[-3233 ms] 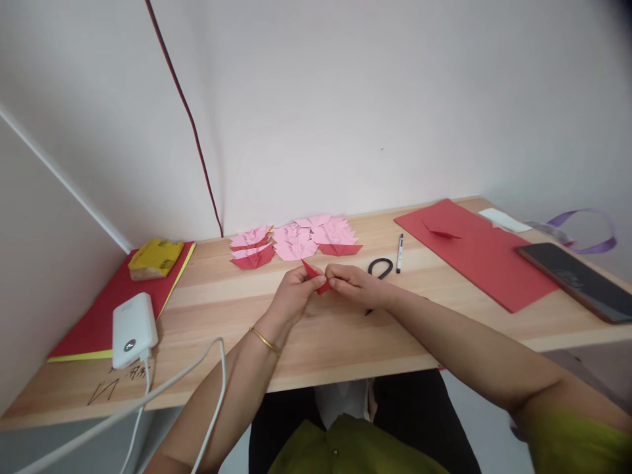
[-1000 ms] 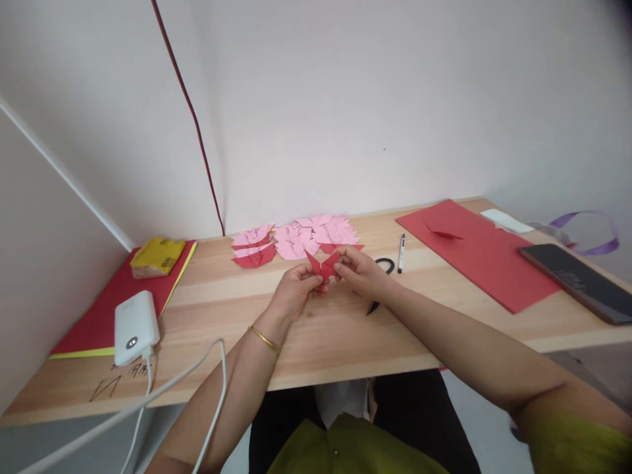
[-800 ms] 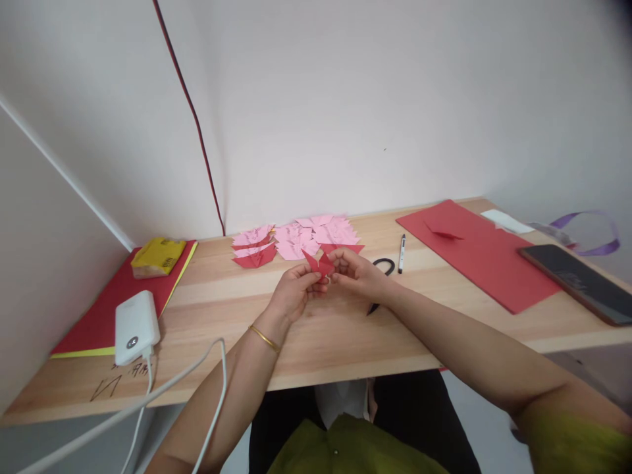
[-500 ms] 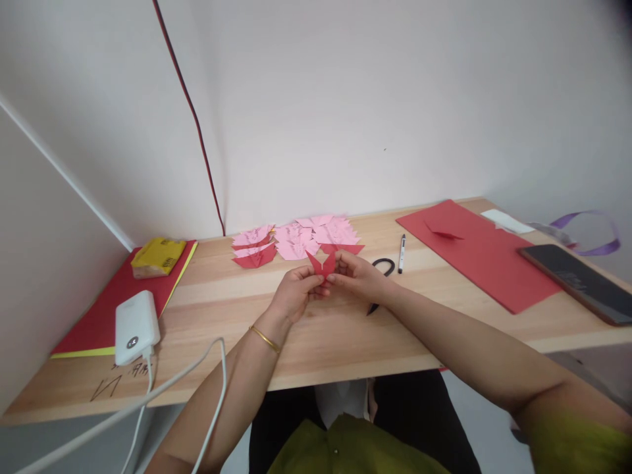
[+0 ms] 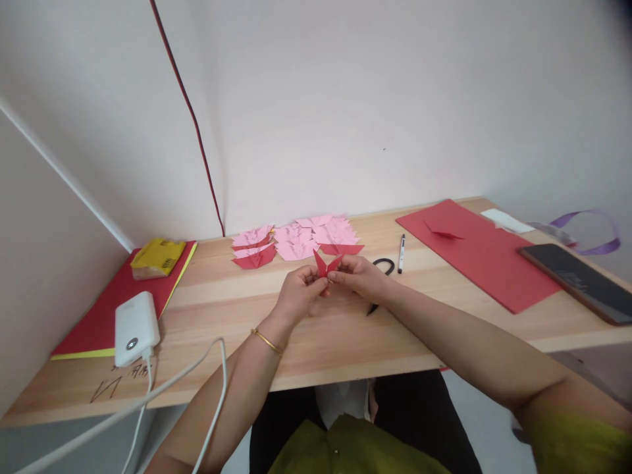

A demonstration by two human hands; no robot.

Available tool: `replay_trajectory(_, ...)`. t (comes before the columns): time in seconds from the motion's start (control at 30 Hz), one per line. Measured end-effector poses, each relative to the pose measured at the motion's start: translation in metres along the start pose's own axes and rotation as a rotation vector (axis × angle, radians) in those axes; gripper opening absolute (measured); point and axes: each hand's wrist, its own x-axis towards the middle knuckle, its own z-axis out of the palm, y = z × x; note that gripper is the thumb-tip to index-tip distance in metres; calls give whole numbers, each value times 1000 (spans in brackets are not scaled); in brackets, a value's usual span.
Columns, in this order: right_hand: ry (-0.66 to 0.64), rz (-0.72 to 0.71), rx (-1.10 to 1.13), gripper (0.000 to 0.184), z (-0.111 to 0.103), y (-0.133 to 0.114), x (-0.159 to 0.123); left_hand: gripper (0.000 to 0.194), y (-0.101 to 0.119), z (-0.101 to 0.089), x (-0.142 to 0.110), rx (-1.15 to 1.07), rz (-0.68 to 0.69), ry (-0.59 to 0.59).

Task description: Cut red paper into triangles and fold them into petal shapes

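Between my two hands is a small red folded paper [image 5: 326, 264], its two pointed ends rising in a V. My left hand [image 5: 301, 289] pinches its left side, thumb at the lower middle. From the other side my right hand [image 5: 359, 276] pinches it, and both thumbs nearly meet. The lower part of the paper is hidden by my fingers. Just behind it lie pink folded papers [image 5: 296, 242] in overlapping rows, with red folded papers [image 5: 254, 257] at their front. Partly covered by my right hand and forearm are black-handled scissors [image 5: 386, 264].
A pen [image 5: 401, 254] lies right of the scissors. Red paper sheets [image 5: 486, 263], a phone [image 5: 575, 280] and a purple ribbon [image 5: 600, 249] are further right. At left are a yellow packet [image 5: 158, 257], red sheets [image 5: 93, 316] and a white power bank [image 5: 137, 328] with a cable.
The paper's two points have turned from broad to narrower and steeper. My fingers have closed in further around it, the thumbs staying near the middle.
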Motion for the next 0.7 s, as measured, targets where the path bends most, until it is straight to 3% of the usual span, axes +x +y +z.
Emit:
replay_trajectory(0.3,28,-56,-63,20,-1,-3,-1,14,9,-5,-2,-50,51,-121)
replay_trajectory(0.5,-52,-100,-133,24,-3,-9,-2,18,12,-7,-3,-141,4,-180)
replay_trajectory(0.6,-49,-63,-157,25,-4,-10,-1,18,8,-5,0,-175,-15,-132)
replay_trajectory(0.7,8,-34,-123,23,-3,-8,0,17,2,-3,2,-159,-25,-12)
